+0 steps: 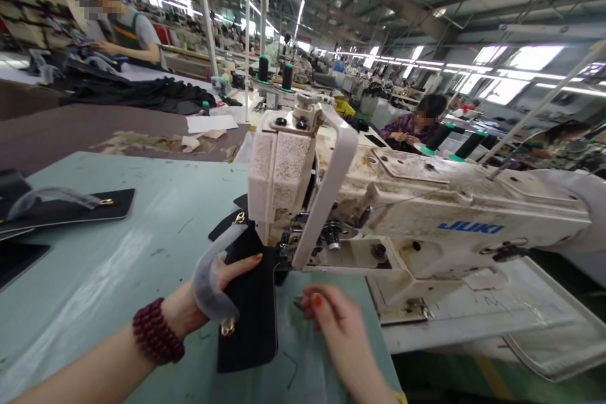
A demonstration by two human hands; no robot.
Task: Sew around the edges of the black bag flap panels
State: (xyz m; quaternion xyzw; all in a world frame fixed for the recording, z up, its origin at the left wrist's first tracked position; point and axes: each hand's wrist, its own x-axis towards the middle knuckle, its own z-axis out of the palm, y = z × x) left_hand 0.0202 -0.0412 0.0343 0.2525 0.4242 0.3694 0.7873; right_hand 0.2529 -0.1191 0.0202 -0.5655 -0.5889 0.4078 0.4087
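A black bag panel (253, 328) lies under the head of a white JUKI sewing machine (284, 177), its long edge beside the needle area. A curved handle (208, 284) in clear plastic wrap is joined to it with gold hardware. My left hand (187, 306) reaches through the handle loop and holds the panel, thumb stretched over its top; the other fingers are mostly hidden. Just right of the panel and apart from it, my right hand (334, 315) is closed in a pinch. A small dark tip shows at its fingertips, too small to name.
Another black panel with a wrapped handle (113, 202) lies on the green tabletop (156, 252) at left. Loose thread bits are scattered around. Beyond are a brown table (85, 132) with black fabric (146, 95), a co-worker (137, 31), and another person (421, 120) behind the machine.
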